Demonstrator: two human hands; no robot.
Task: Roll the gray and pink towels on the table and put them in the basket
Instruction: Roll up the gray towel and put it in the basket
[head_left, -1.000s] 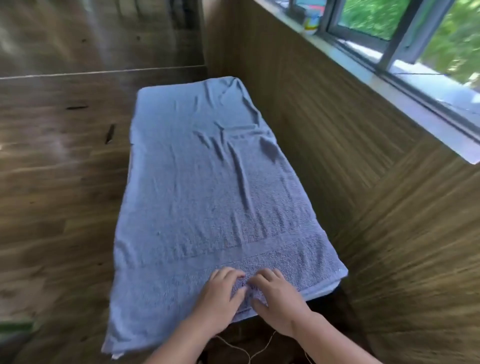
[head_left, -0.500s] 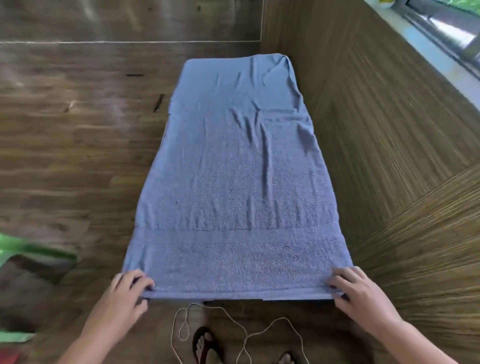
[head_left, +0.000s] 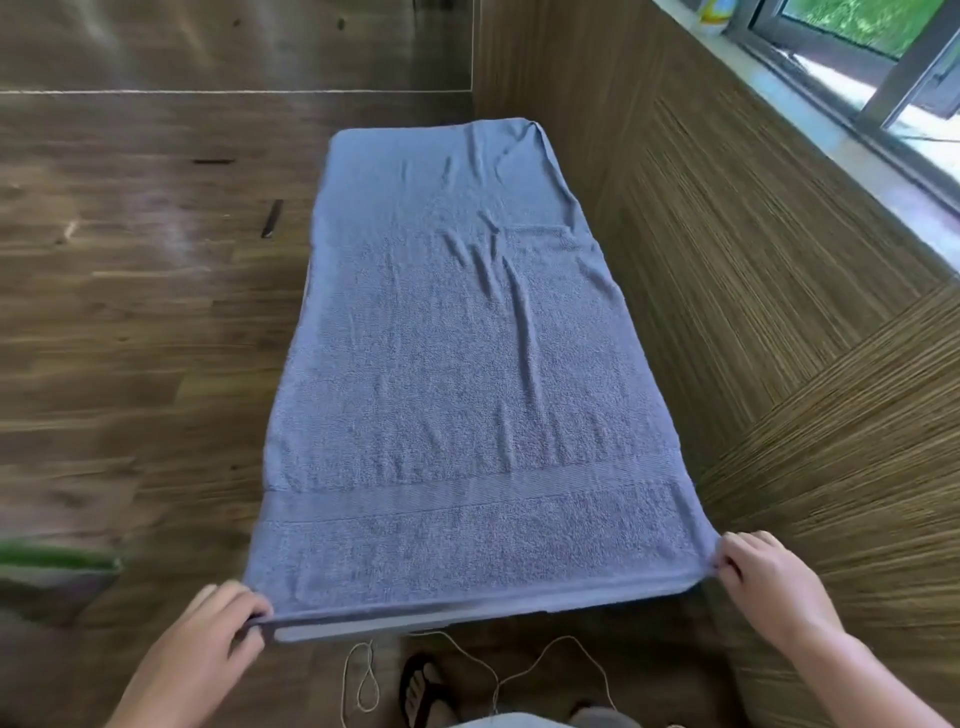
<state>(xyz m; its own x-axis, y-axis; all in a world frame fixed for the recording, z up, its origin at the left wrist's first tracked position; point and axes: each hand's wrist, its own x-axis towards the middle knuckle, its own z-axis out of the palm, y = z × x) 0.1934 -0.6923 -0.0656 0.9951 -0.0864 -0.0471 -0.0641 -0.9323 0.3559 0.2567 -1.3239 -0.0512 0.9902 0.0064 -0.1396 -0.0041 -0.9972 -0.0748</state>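
Head view, the only one. Gray towel (head_left: 457, 364) lies spread flat on a narrow worktop (head_left: 363, 626), of which only a pale strip shows under the towel's near hem; the cloth covers the rest. The towel's long axis runs from near to far, straight away from the person, with the woven band across the near end and a fan of creases right of centre toward the far end. Left hand (head_left: 208, 639) pinches the near-left corner, fingers curled over the hem. Right hand (head_left: 769, 587) pinches the near-right corner, thumb and fingers closed on the cloth. Both hands sit at the near short edge, one at each end of it and equally close, hem drawn taut between them. Judgement: a roll would start at this hem and travel toward the far end, so the whole length lies ahead of the hands. Right long edge lies just beside the wood-panelled wall (head_left: 779, 312); far-right corner is rumpled against it. Pink towel and basket not in view. A blurred green object (head_left: 52, 558) at far left is cut off, unidentifiable. A thin cord (head_left: 363, 686) and a sandalled foot (head_left: 421, 691) show on the floor (head_left: 130, 312) below.
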